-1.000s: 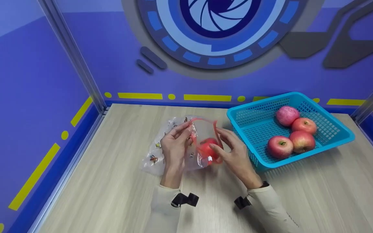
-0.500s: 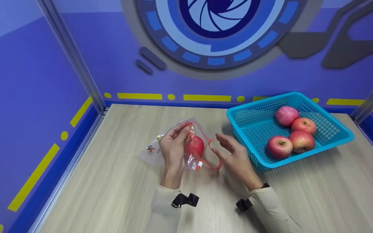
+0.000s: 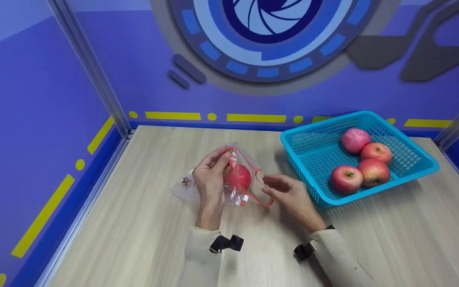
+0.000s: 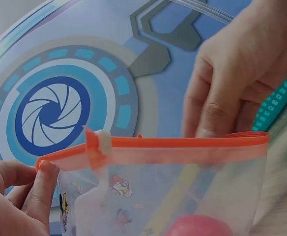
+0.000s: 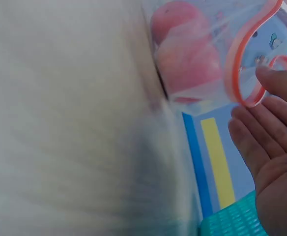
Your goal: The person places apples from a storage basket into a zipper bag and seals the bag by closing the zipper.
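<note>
Bag (image 4: 158, 191), left of the basket (image 3: 397, 182), and that apple (image 3: 240, 176) is in! Right hand (image 3: 291, 195) has let go, fingers loose by the orange rim (image 4: 192, 142); left hand (image 3: 209, 175) still pinches its other end.

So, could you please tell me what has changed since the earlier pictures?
The red apple has shifted left inside the clear zip bag, whose right edge sags. The right hand has drawn back slightly, its hold on the orange rim loosened. The left hand still pinches that rim; the turquoise basket and its four apples stayed put.
</note>
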Tool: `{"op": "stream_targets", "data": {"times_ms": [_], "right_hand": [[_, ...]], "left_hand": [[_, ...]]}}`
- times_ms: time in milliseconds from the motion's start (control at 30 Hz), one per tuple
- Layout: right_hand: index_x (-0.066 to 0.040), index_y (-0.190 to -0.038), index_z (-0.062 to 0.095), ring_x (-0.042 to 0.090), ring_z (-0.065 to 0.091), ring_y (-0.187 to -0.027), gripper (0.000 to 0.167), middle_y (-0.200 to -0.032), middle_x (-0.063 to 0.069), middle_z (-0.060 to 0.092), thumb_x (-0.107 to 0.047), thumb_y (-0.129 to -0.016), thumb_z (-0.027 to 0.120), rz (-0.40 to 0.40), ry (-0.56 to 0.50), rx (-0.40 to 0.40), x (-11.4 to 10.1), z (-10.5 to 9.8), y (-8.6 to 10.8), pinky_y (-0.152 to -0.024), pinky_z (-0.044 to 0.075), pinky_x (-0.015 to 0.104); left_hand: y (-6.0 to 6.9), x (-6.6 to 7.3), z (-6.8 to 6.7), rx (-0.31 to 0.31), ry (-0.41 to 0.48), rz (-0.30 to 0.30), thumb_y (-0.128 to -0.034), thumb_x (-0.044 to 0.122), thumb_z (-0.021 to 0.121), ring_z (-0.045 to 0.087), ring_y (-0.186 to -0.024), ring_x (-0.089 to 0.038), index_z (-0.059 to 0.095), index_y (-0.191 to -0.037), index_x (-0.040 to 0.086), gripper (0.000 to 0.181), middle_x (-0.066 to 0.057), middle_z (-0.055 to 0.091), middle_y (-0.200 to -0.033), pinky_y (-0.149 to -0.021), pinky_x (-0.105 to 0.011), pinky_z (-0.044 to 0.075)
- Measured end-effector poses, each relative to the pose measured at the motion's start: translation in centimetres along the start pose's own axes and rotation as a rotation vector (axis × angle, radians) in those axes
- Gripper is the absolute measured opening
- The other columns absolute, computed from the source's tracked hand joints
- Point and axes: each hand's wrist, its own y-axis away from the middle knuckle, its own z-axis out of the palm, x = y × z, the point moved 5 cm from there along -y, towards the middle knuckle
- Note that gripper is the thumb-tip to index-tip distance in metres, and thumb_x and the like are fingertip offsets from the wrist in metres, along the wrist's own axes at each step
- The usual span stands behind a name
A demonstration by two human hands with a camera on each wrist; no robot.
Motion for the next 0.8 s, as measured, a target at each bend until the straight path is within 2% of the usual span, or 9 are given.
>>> {"op": "stream_targets", "data": {"times_ms": [167, 300, 500, 667, 800], "right_hand": [[-0.008, -0.119, 0.080, 0.022, 0.072, -0.098, 0.026, -0.112, 0.004, 0.078, -0.003, -0.093, 0.082, -0.032, -0.014, 0.040, 0.4, -0.1, 0.0, -0.083, 0.060, 0.025], [-0.011, -0.113, 0.083, 0.021, 0.071, -0.093, 0.020, -0.107, 0.001, 0.079, -0.006, -0.094, 0.082, -0.037, -0.050, 0.099, 0.4, -0.2, -0.1, -0.080, 0.059, 0.025], [-0.010, -0.113, 0.082, 0.021, 0.072, -0.097, 0.018, -0.108, 0.002, 0.079, -0.010, -0.096, 0.081, -0.063, -0.109, 0.179, 0.0, -0.1, -0.6, -0.084, 0.059, 0.025], [-0.008, -0.114, 0.082, 0.022, 0.073, -0.095, 0.017, -0.107, 0.002, 0.079, -0.012, -0.097, 0.081, -0.088, -0.067, 0.272, -1.1, 0.0, -1.8, -0.082, 0.060, 0.025], [-0.006, -0.114, 0.082, 0.022, 0.073, -0.092, 0.020, -0.105, 0.004, 0.080, -0.015, -0.096, 0.082, -0.072, 0.019, 0.311, -2.3, 0.2, -4.0, -0.081, 0.059, 0.023]], "left_hand": [[0.0, 0.2, -0.2, 0.012, -0.014, 0.003, -0.0955, -0.001, 0.078, 0.074, -0.086, -0.019, 0.078, -0.114, -0.006, 0.020, -0.019, 0.077, -0.106, -0.079, -0.030, 0.062], [0.1, 0.6, -0.4, 0.019, -0.069, 0.033, -0.0969, 0.002, 0.077, 0.074, -0.092, -0.023, 0.079, -0.116, -0.004, 0.019, -0.017, 0.077, -0.108, -0.084, -0.032, 0.062], [0.2, 1.1, -0.8, 0.026, -0.123, 0.100, -0.0978, 0.005, 0.077, 0.072, -0.099, -0.028, 0.079, -0.117, -0.002, 0.021, -0.016, 0.077, -0.111, -0.089, -0.035, 0.061], [0.2, 1.6, -1.3, 0.046, -0.149, 0.163, -0.0988, 0.005, 0.076, 0.074, -0.100, -0.027, 0.078, -0.118, -0.003, 0.021, -0.016, 0.077, -0.111, -0.089, -0.035, 0.061], [0.0, 2.4, -1.8, 0.053, -0.152, 0.217, -0.0991, 0.005, 0.076, 0.075, -0.099, -0.027, 0.077, -0.120, -0.004, 0.023, -0.017, 0.077, -0.110, -0.088, -0.035, 0.061]]}}
